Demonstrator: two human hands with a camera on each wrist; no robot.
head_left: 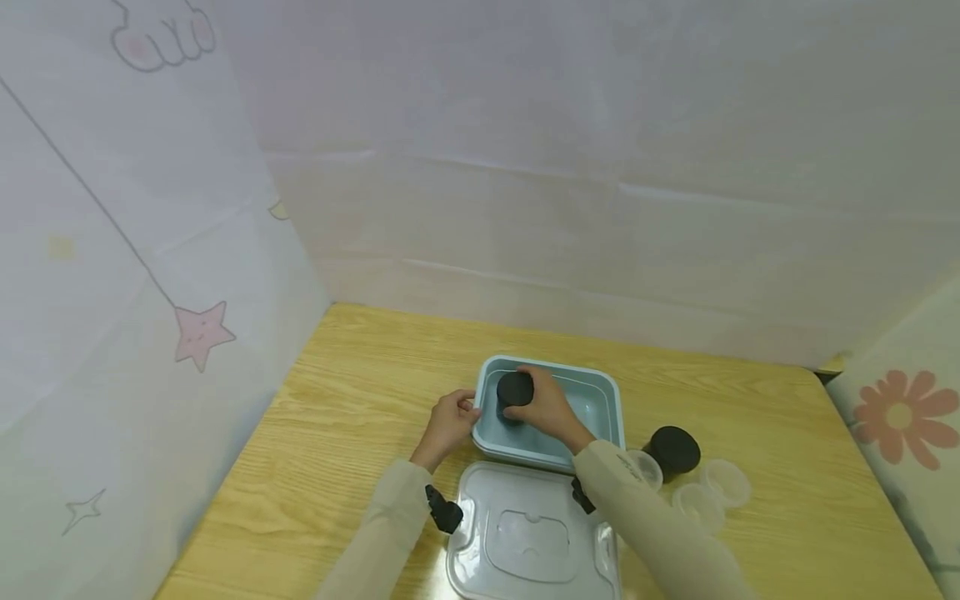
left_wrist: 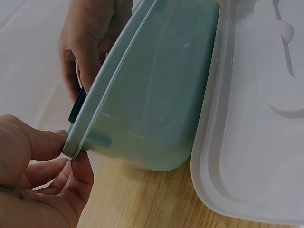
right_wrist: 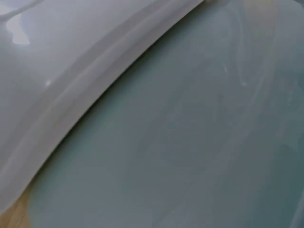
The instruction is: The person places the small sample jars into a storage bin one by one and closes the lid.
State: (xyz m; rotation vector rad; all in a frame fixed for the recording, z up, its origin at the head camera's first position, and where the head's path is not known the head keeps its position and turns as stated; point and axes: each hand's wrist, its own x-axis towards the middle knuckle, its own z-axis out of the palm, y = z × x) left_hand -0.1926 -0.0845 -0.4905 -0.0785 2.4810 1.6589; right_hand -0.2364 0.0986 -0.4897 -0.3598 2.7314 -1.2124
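Black cylinder (head_left: 515, 388) sits inside the blue box (head_left: 597, 407) — I see the right hand (head_left: 547, 407) gripping it; the left hand (head_left: 447, 425) pinches the box's rim (left_wrist: 100, 95).

Here's the bench (head_left: 360, 400), yellow wood grain, its far edge up by the back wall (head_left: 525, 192), pale and creased! Over on the left wall (head_left: 90, 350), a pink star (head_left: 201, 335) dangles from a drawn line, a sparkle (head_left: 85, 510) lower down. And on the right wall (head_left: 900, 337), a coral flower (head_left: 898, 416)! Soft light throughout.
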